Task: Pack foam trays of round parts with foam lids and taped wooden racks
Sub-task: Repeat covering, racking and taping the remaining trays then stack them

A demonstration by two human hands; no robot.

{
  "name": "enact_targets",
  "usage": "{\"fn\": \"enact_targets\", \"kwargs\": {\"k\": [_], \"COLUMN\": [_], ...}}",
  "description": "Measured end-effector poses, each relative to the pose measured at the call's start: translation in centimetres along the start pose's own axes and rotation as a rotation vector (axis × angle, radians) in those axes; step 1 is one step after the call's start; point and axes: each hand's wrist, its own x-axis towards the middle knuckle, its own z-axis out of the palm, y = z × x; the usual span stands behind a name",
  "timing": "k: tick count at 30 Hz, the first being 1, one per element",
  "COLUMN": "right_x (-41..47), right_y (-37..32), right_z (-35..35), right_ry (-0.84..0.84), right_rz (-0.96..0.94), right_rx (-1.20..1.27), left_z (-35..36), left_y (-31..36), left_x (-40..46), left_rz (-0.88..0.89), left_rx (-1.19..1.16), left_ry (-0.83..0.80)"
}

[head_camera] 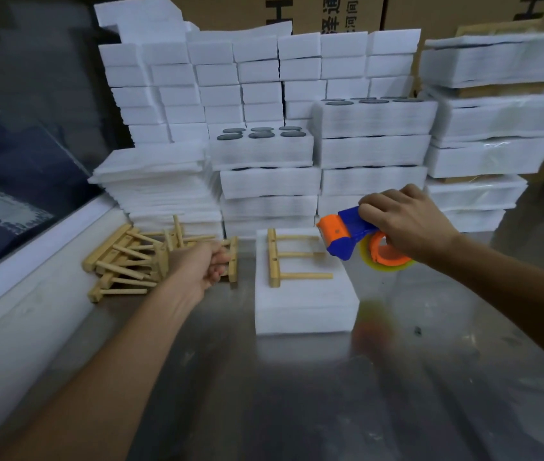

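A white foam pack [304, 304] lies on the steel table in front of me, with one wooden rack [284, 257] flat on its top, pegs pointing right. My left hand [204, 264] grips a second wooden rack [232, 264] just left of the pack, beside the loose pile of racks [127, 257]. My right hand [403, 221] holds a blue and orange tape dispenser [347, 234] above the pack's right rear corner, its yellowish tape roll [387, 257] hanging below.
Stacked foam trays with dark round parts [264, 151] stand behind the pack, taller ones [374, 128] to the right. A stack of flat foam lids [160, 191] sits at the back left, foam blocks and cardboard boxes behind. Wrapped packs [490, 128] stand far right.
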Motion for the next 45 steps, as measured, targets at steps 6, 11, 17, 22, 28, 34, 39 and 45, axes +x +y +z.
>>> {"fn": "enact_targets", "kwargs": {"k": [6,11,17,22,28,34,39,45], "right_x": [-0.6,-0.7,-0.3,-0.2,-1.1,-1.5,-1.9,-1.9], "right_y": [-0.5,-1.0,-0.8,-0.8,-1.2,-1.2,-1.3,-1.5], "right_z": [1.2,1.7,1.3,1.1,1.3,1.8,2.4,2.9], "right_ry": [-0.008,-0.055,-0.065,-0.116,-0.148,-0.181,-0.112,-0.081], "right_rz": [-0.042,-0.111,-0.197,-0.218,-0.124,-0.077,-0.047,-0.043], "right_rx": [-0.006,-0.025,-0.059,-0.072,-0.045,-0.033,0.017,0.039], "left_z": [0.2,0.7,1.4,2.3,3.4,4.5,4.3,3.6], "left_y": [-1.4,-2.1,-2.6,-3.4,-5.1,-5.9,-6.9,-7.0], "left_x": [0.9,1.1,1.3,2.5,2.8,2.1,2.1,1.8], "left_rz": [-0.015,-0.027,-0.159,-0.044,0.174,0.243,0.393,0.495], "left_rx": [0.011,0.054,-0.013,0.072,0.476,0.698,0.841,1.214], "left_ry": [0.060,0.098,0.057,0.247,0.361,0.323,0.322,0.287]}}
